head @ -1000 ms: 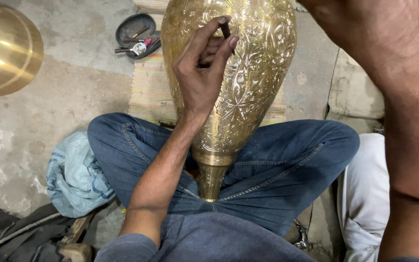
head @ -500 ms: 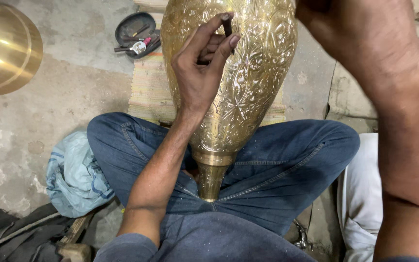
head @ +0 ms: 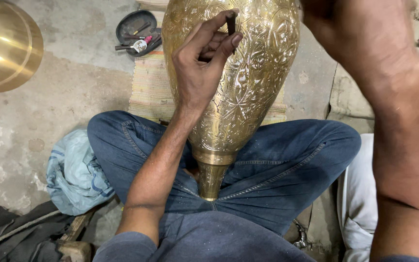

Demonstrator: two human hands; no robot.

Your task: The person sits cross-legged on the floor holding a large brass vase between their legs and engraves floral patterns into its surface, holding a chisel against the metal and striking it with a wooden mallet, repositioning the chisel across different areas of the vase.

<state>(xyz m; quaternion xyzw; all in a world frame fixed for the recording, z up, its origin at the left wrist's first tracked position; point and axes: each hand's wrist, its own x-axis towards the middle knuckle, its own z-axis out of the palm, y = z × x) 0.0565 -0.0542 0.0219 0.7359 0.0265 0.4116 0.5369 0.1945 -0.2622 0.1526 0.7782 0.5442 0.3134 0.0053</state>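
Big engraved brass vase (head: 248, 97) lying across the person's lap, narrow neck pointing down toward 6 o'clock between the crossed legs in blue jeans (head: 287, 160), fat body running up to 12 o'clock and out of frame. Left hand (head: 200, 73) rests on the vase's left flank with fingers pinched together around a small dark chisel (head: 231, 22), its tip set against the engraved surface. Right hand (head: 345, 29) is up at 1 o'clock, raised close to the camera, mostly forearm showing and the top of it cut off, so can't tell if it's clamped on anything.

Around it: plain polished brass bowl (head: 6, 46) at 10 o'clock on the concrete floor, dark tray of small tools (head: 134, 31) at 11, a striped woven mat (head: 151, 87) under the vase, and a crumpled light blue cloth (head: 73, 174) at 8 o'clock just beside the left knee.
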